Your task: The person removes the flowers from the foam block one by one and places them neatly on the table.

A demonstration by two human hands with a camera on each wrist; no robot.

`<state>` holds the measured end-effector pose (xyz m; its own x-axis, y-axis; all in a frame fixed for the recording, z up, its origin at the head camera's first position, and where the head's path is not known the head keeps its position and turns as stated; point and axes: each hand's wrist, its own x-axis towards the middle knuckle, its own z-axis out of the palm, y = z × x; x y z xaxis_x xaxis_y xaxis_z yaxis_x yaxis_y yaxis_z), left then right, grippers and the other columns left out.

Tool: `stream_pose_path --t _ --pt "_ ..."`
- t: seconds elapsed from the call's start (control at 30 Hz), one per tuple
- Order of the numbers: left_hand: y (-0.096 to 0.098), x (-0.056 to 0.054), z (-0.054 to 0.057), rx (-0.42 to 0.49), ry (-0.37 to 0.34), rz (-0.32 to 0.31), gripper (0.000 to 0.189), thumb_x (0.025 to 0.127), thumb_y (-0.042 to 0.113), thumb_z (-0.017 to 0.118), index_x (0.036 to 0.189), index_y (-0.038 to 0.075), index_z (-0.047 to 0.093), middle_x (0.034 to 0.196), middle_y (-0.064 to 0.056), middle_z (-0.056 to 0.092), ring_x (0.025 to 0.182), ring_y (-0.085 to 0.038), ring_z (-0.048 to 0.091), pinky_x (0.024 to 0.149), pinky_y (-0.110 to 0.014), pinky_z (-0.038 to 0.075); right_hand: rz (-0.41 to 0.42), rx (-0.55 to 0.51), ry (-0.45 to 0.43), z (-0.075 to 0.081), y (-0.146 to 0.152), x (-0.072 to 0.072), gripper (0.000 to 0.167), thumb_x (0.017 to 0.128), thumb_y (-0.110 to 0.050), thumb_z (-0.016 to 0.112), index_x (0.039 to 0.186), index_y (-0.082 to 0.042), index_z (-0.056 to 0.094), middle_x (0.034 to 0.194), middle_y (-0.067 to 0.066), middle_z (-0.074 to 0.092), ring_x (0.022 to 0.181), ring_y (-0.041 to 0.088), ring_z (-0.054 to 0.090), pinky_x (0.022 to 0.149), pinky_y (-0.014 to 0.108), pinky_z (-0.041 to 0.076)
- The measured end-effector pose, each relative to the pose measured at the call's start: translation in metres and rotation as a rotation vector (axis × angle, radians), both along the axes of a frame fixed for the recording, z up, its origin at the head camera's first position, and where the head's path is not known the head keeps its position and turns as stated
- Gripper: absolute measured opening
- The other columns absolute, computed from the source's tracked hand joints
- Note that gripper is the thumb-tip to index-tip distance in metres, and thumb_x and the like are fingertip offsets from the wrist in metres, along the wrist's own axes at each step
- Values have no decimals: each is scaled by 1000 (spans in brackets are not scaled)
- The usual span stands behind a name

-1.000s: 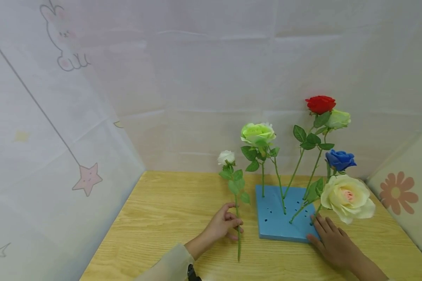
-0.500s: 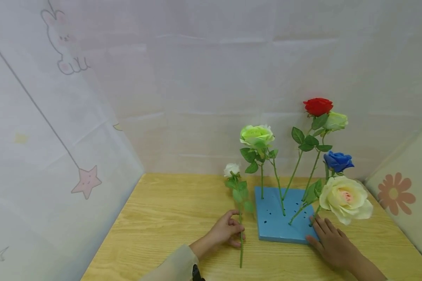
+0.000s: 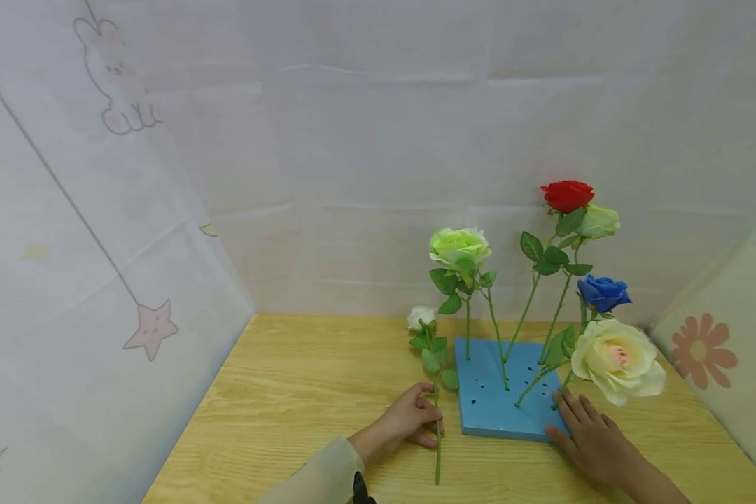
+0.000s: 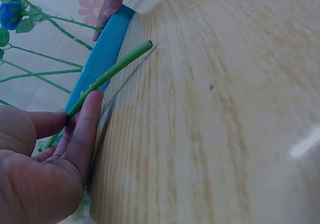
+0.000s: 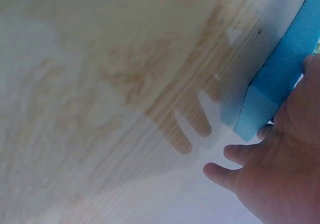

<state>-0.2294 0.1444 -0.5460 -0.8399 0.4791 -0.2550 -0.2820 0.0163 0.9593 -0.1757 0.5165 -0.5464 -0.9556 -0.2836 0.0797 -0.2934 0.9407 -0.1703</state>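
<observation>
My left hand (image 3: 411,418) pinches the green stem of a small white rose (image 3: 421,317) between thumb and fingers, left of the blue foam board (image 3: 510,428). In the left wrist view the cut lower end of the stem (image 4: 128,59) sticks out past the fingers, close over the wooden table. My right hand (image 3: 595,441) rests at the board's front right corner with fingers extended, thumb by the front edge. Seen from the right wrist, that hand (image 5: 285,154) lies against the board's side (image 5: 265,101), with some fingers spread past its corner.
Several roses stand in the board: light green (image 3: 458,247), red (image 3: 567,196), pale green (image 3: 598,221), blue (image 3: 604,292) and large cream (image 3: 619,360), which leans over the right hand. Small holes dot the board's top. Behind the wooden table (image 3: 290,392) hangs a pale printed cloth (image 3: 378,154).
My left hand has shifted slightly right and down with the white rose, whose bloom has dropped lower and nearer the board. The right hand stays on the board's corner.
</observation>
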Motion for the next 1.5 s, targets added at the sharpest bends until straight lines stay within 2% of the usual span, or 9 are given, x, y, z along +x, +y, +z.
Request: stream_pose_path --t 0.33,0.67,0.97,1.07,1.17,1.23,1.3,1.43,1.5 --pt "1 -3 3 -55 -4 -15 59 101 3 62 152 6 33 105 -20 64 82 -27 71 61 -42 62 -3 8 7 0 1 -1 73 104 -51 50 150 5 42 155 30 38 135 58 38 91 73 43" --pt "6 -2 9 -143 40 -28 63 98 2 65 152 2 32 101 -16 62 80 -30 70 62 -44 62 -6 -15 10 -1 1 1 72 104 -50 51 151 4 42 155 29 37 136 58 37 92 72 43" --pt "8 0 24 -300 38 -74 64 101 24 65 151 0 34 99 -14 63 55 -17 65 63 -38 61 -2 -3 25 -1 0 0 72 104 -50 51 150 5 43 155 29 38 136 57 38 93 72 43" --pt "8 1 26 -343 47 -70 66 101 27 65 152 -1 34 103 -13 61 56 -19 64 66 -38 60 -2 -2 19 -1 0 0 72 104 -51 50 150 5 43 155 29 37 136 57 38 93 72 43" --pt "8 2 28 -378 61 -62 69 100 29 65 153 -2 33 112 -14 61 64 -24 67 67 -39 59 1 0 17 0 0 0 72 104 -51 50 150 5 43 155 29 37 136 57 38 94 71 43" --pt "7 1 29 -409 100 -60 70 101 30 65 154 -3 32 114 -14 62 69 -26 66 65 -39 57 2 3 20 0 0 0 72 104 -51 51 150 5 43 156 29 37 136 57 38 94 71 43" --pt "6 1 29 -437 158 -53 69 101 30 64 154 -2 32 104 -18 66 66 -26 63 61 -38 54 2 5 25 0 0 0 72 104 -51 51 150 4 43 156 29 37 137 57 37 94 71 43" --pt "8 1 33 -465 299 -27 64 101 28 63 151 -2 37 87 -12 64 56 -21 53 55 -34 44 -1 7 34 -2 1 -1 72 104 -51 50 151 4 42 156 28 37 137 57 37 94 72 43" --pt "11 1 37 -455 347 -21 62 99 29 65 148 -2 41 90 -8 63 58 -17 54 55 -32 44 0 1 26 -2 1 0 72 105 -51 50 151 4 42 156 28 37 137 57 37 95 72 43"
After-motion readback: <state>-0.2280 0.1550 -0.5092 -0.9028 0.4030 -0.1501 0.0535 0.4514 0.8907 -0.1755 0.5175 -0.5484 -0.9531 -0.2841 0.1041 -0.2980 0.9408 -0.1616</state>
